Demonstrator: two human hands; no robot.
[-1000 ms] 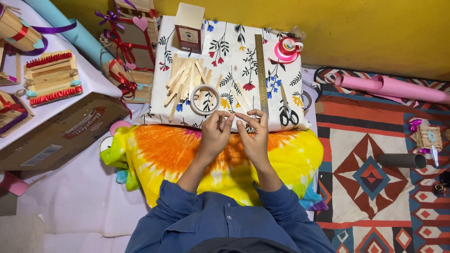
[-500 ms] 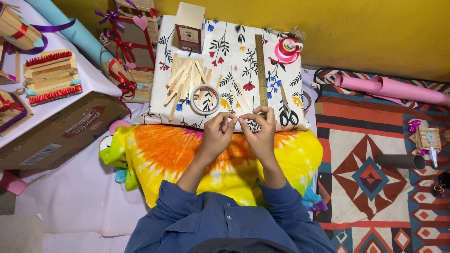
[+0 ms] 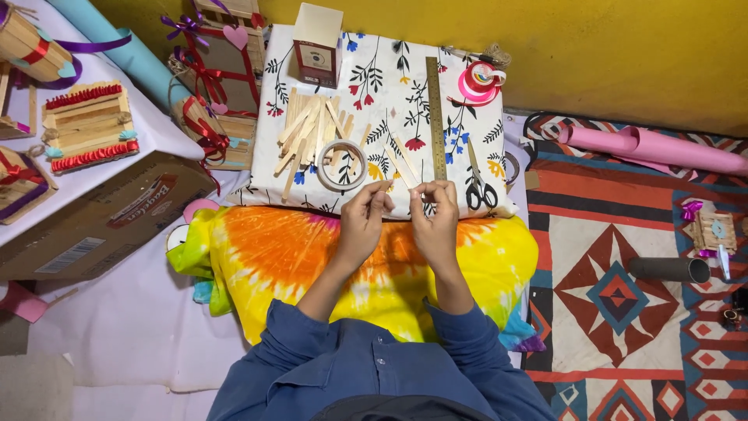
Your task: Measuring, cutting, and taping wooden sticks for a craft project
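My left hand [image 3: 365, 220] and my right hand [image 3: 436, 218] are raised together over the near edge of a floral cloth [image 3: 374, 78]. Their fingertips pinch the two ends of a small pale strip [image 3: 403, 192]; I cannot tell whether it is tape or a thin stick. Just beyond the fingers lie two loose wooden craft sticks [image 3: 401, 162]. A ring of tape [image 3: 341, 165] sits to the left of them beside a pile of craft sticks [image 3: 308, 129]. A long ruler [image 3: 435, 109] and scissors [image 3: 477, 187] lie to the right.
A tie-dye cushion [image 3: 296, 249] lies under my forearms. A small box [image 3: 315, 47] and a pink ribbon spool [image 3: 479, 78] stand at the cloth's far edge. Finished stick crafts [image 3: 86, 125] and a cardboard box [image 3: 101, 226] are at left. A pink paper roll [image 3: 654, 148] and grey tube [image 3: 670, 269] lie on the patterned rug at right.
Both hands stay together at the cloth's edge. The right hand drifted slightly right and came back; the fingers keep working the small strip.
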